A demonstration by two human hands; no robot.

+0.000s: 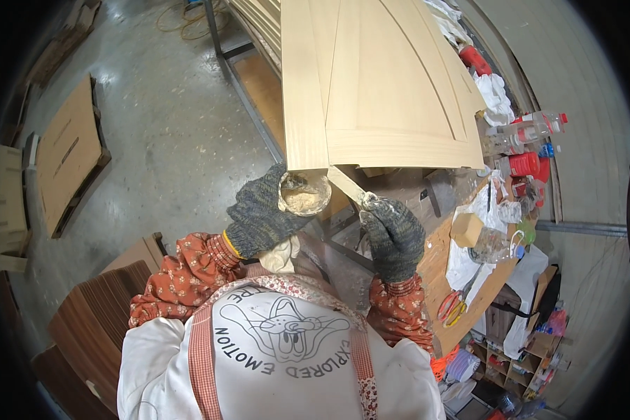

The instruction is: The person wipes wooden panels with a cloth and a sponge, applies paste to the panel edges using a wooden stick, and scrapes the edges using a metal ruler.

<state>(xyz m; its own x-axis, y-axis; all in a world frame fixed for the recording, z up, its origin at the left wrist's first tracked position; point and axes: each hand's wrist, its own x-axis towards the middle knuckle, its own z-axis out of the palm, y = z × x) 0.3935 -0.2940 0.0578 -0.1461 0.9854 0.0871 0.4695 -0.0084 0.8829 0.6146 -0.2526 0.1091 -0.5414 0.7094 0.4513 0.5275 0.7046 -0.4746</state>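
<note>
A grey knit glove covers my left hand (262, 210), whose fingers wrap round a small round cup (284, 187) smeared at the rim. Pale beige putty (302, 201) lies in the cup. My right hand (393, 234), gloved alike, grips a flat pale putty-smeared stick (347, 185). Its far end reaches the near edge of a beige wooden door panel (371, 91), just right of the cup; whether it touches the panel I cannot tell. The panel has recessed grooves and lies in front of me. A whitish rag (281, 256) hangs below my left hand.
On the right, a wooden bench (437, 269) bears scissors (451, 308), a beige block (467, 229), plastic bottles (493, 246) and white paper. A metal frame (248, 105) stands beneath the panel. Brown boards (101, 322) and a cardboard-topped pallet (70, 154) are to the left.
</note>
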